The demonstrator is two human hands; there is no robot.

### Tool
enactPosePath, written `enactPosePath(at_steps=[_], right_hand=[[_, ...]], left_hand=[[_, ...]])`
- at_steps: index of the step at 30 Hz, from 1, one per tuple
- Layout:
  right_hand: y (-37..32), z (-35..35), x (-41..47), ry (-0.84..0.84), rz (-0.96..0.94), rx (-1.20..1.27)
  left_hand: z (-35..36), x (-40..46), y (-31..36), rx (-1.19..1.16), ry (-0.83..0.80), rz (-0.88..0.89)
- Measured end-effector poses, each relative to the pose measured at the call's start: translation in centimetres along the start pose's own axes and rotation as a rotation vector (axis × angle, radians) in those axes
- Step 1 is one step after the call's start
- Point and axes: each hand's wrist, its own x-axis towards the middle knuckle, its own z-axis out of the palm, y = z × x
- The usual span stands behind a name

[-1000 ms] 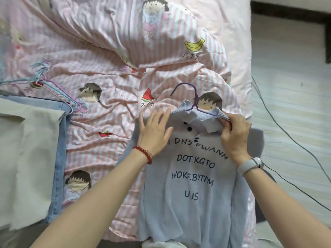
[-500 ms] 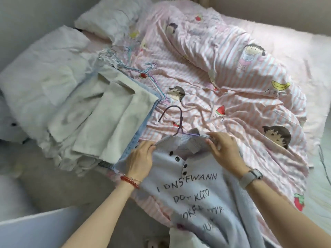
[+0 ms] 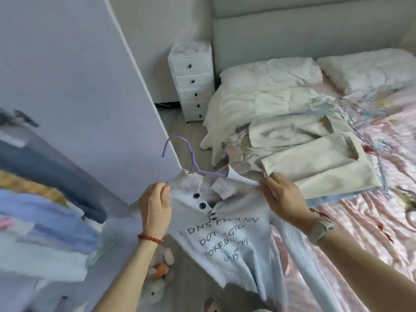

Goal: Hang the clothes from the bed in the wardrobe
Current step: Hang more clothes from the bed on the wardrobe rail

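Observation:
A pale blue knit shirt (image 3: pixel 227 244) with black lettering and dark buttons hangs on a purple wire hanger (image 3: pixel 191 158), lifted off the bed. My left hand (image 3: pixel 155 208) grips its left shoulder and my right hand (image 3: pixel 286 199) grips its right shoulder. The hanger's hook points up toward the white wardrobe door (image 3: pixel 74 86). Clothes hang inside the wardrobe (image 3: pixel 45 210) at the left. A pile of beige and cream clothes (image 3: pixel 304 152) with several wire hangers (image 3: pixel 364 113) lies on the bed (image 3: pixel 371 233).
A white drawer unit (image 3: pixel 193 82) stands between the wardrobe door and the bed's headboard. A plush toy (image 3: pixel 157 273) lies on the floor below my left arm. White pillows (image 3: pixel 369 70) rest at the head of the bed.
Both hands have lifted the shirt on its hanger off the bed, and my view has swung left from the bed toward the wardrobe.

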Motion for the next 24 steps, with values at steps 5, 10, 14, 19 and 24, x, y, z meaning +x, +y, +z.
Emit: enactPosePath(at_steps=[5, 10, 14, 19, 24], right_hand=[[-10.4, 6.2, 5.5, -0.223, -0.374, 0.064], [-20.0, 10.4, 8.5, -0.385, -0.669, 0.211], [-27.1, 12.7, 11.8, -0.475, -0.914, 0.295], [-35.1, 15.1, 14.6, -0.579, -1.146, 0.397], [-42.6, 16.1, 15.8, -0.596, -1.182, 0.608]], left_hand=[[-10.1, -3.8, -8.9, 0.099, 0.213, -0.238], [-18.3, -7.9, -13.0, 0.153, 0.41, -0.461], [-23.4, -11.1, -14.1, 0.173, 0.569, -0.622], [-28.0, -14.9, -14.8, 0.212, 0.726, -0.8], [-33.1, -14.6, -14.9, 0.436, 0.911, -0.985]])
